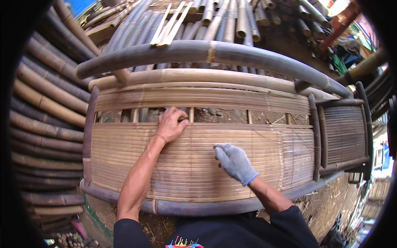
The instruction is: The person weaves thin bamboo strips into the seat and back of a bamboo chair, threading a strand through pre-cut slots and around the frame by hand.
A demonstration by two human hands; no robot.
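A bamboo bench frame (190, 208) lies in front of me, filled with thin bamboo slats (198, 165). Across its upper part runs an open gap, with short crosspieces and the ground showing through. My bare left hand (170, 124) is at this gap, its fingers curled over the topmost slat (223, 125) of the near panel. My right hand (233, 161), in a grey knitted glove, is closed just above the slats right of the middle. A small dark tip (215, 146) shows at its fingers; what it belongs to is hidden.
A thick dark bamboo rail (248, 53) curves along the bench's far side. Bamboo poles (45, 120) are stacked at the left, and more poles (231, 20) lie beyond the rail. Pale strips (170, 25) rest on them. A smaller slatted piece (344, 134) stands at the right.
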